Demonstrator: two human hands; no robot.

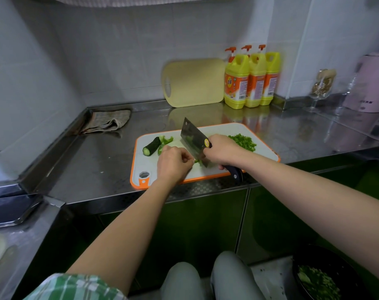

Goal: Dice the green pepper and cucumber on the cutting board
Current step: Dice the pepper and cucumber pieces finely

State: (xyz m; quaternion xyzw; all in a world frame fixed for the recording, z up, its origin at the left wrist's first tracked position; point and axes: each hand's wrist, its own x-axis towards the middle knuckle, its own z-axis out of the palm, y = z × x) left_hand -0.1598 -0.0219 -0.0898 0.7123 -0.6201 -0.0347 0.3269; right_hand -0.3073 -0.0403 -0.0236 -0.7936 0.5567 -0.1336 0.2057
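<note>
On the steel surface (97, 161), the orange-rimmed cutting board (141, 163) carries a cucumber piece (151, 146) and green pepper strips (167, 140) at its left end. The left hand (173, 164) has its grip curled on a pepper strip (196, 161) beside the cleaver (191, 138), whose handle the right hand (222, 151) holds in a closed grip. Diced pepper (243, 142) lies piled at the board's right.
</note>
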